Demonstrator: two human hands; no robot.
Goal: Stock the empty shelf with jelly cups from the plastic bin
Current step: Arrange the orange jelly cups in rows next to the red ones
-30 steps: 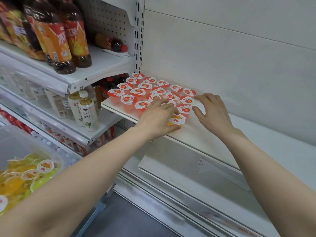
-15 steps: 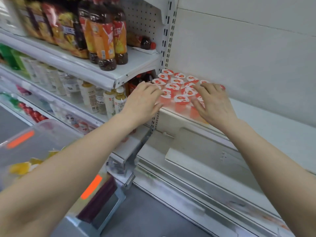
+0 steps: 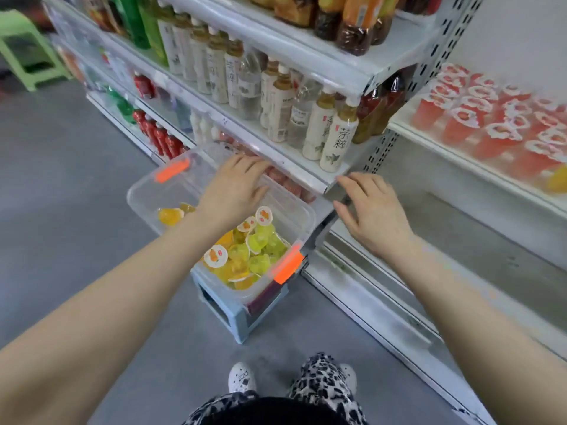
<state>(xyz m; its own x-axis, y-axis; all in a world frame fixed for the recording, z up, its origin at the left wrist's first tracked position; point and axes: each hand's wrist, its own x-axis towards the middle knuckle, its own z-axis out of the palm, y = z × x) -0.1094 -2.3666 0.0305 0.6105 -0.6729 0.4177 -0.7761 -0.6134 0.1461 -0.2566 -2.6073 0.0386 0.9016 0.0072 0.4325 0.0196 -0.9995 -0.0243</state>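
A clear plastic bin (image 3: 144, 191) with orange latches sits on a small blue stool below me, holding several yellow and orange jelly cups (image 3: 248, 256). My left hand (image 3: 233, 188) hovers over the bin with relaxed fingers and holds nothing. My right hand (image 3: 371, 210) is open and empty, just right of the bin near a shelf corner. On the white shelf (image 3: 460, 167) at the right stand several red jelly cups (image 3: 491, 118) in rows, with one yellow cup (image 3: 557, 179) at the front edge.
Drink bottles (image 3: 276, 96) fill the shelves behind the bin. The blue stool (image 3: 233, 314) stands on the grey floor. A green stool (image 3: 27, 47) is at the far left. My shoes and patterned trousers (image 3: 322, 381) are at the bottom.
Both hands left the red cups on the shelf and swung down and left toward the bin. The view turned from the shelf to the bin and floor.
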